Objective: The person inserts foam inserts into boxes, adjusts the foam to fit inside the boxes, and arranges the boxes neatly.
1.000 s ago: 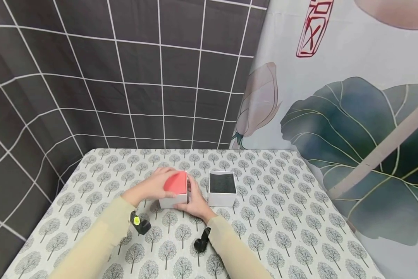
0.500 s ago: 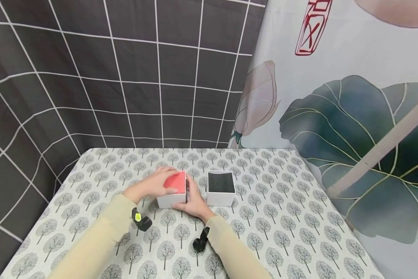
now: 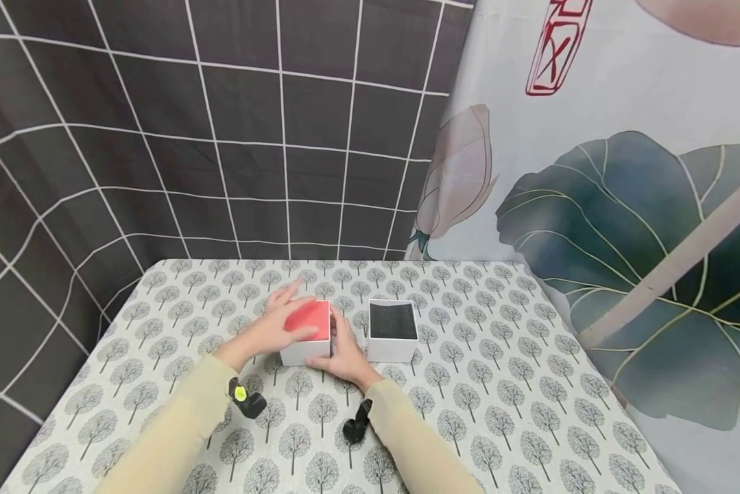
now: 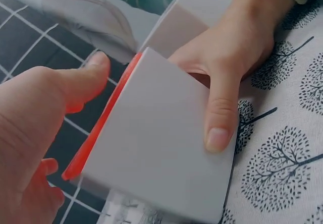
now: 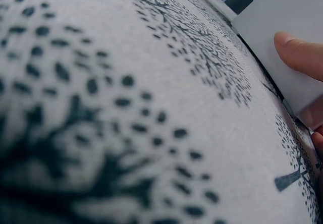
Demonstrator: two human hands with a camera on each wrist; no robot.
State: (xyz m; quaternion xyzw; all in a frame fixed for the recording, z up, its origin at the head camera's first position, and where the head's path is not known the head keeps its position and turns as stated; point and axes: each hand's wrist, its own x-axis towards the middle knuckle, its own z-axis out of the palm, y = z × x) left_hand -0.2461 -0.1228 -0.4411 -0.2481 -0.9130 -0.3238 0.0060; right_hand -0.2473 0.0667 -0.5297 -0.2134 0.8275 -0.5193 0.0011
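Your red-topped box (image 3: 308, 333) looks like smooth matt card; the open box (image 3: 393, 333) at its 3 o'clock holds a black lining — possibly foam. The tablecloth (image 3: 499, 384) is woven printed cloth.

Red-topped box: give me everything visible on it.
The red-topped box is a small cube, white matte sides that look like card, with a flat red top; the left wrist view shows the red as a thin layer along the top edge. It stands closed and upright on the tree-print tablecloth, just left of an open white box with a dark lining, with a narrow gap between. The left hand lies over its top and left side; the right hand holds its near right corner, thumb on the front face.
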